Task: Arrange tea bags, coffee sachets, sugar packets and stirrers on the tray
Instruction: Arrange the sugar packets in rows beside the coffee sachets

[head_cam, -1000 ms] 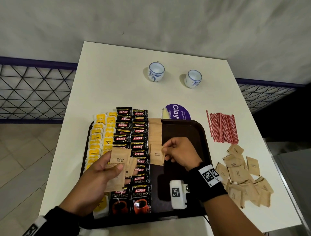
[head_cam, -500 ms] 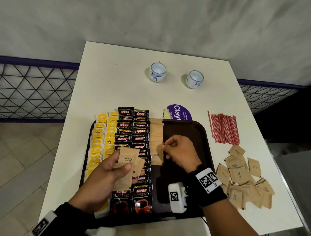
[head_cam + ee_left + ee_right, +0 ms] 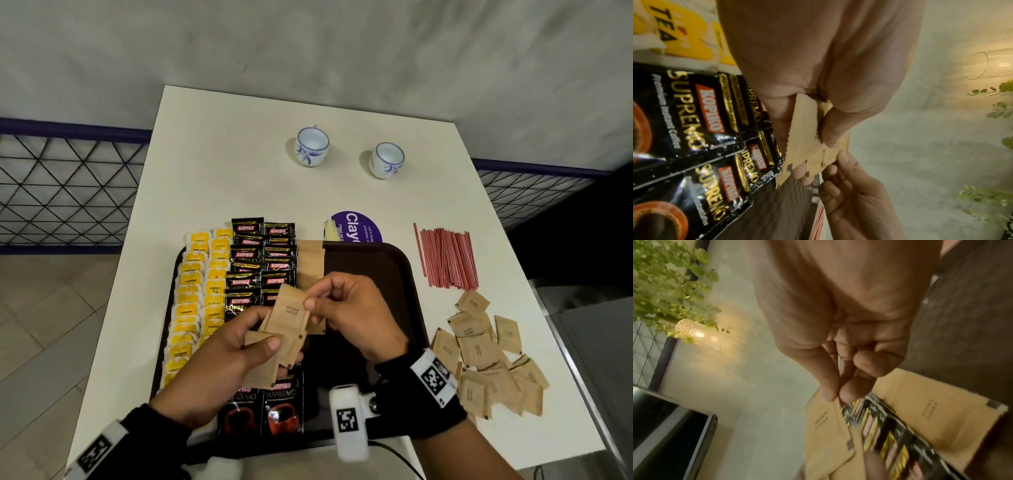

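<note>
- Left hand (image 3: 226, 356): grips fanned sugar packets (image 3: 270, 346) over tray (image 3: 407, 274).
- Right hand (image 3: 356, 315): pinches top packet (image 3: 291, 310).
- Table (image 3: 212, 164): stirrers (image 3: 445, 257) at 2 o'clock; grey wall behind.

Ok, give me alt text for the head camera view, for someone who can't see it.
Over a dark tray, the left hand holds a stack of brown sugar packets while the right hand pinches the top packet. Tea bags and coffee sachets already fill the tray's left side; red stirrers lie on the table.
</note>
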Demonstrator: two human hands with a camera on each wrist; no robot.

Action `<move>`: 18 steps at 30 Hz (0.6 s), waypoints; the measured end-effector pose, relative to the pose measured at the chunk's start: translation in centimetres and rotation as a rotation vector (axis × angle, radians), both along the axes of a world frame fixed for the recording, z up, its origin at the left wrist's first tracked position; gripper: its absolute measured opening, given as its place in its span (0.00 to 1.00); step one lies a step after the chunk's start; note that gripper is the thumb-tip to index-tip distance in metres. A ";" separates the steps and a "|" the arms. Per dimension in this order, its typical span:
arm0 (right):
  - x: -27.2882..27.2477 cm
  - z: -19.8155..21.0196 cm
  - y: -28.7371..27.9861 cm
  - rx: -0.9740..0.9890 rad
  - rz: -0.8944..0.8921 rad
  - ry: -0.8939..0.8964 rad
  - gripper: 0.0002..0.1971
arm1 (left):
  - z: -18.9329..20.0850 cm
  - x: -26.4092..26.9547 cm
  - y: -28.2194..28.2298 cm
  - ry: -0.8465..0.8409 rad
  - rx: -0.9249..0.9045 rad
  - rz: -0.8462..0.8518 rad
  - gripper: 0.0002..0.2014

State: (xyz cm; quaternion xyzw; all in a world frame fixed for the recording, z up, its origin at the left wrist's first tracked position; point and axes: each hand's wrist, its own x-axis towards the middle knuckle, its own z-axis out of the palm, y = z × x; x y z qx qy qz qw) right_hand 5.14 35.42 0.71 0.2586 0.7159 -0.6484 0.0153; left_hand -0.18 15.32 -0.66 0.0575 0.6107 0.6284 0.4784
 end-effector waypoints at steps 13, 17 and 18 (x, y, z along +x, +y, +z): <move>1.5 -3.1 3.9 0.135 -0.029 -0.295 0.02 | -0.2 -0.4 -2.1 -0.034 -0.043 0.064 0.16; 1.0 -4.0 3.2 0.164 -0.014 -0.318 0.02 | -0.3 -0.3 -2.1 -0.030 -0.044 0.065 0.16; 0.9 -4.1 3.1 0.172 -0.011 -0.320 0.02 | -0.3 -0.3 -2.1 -0.029 -0.043 0.065 0.16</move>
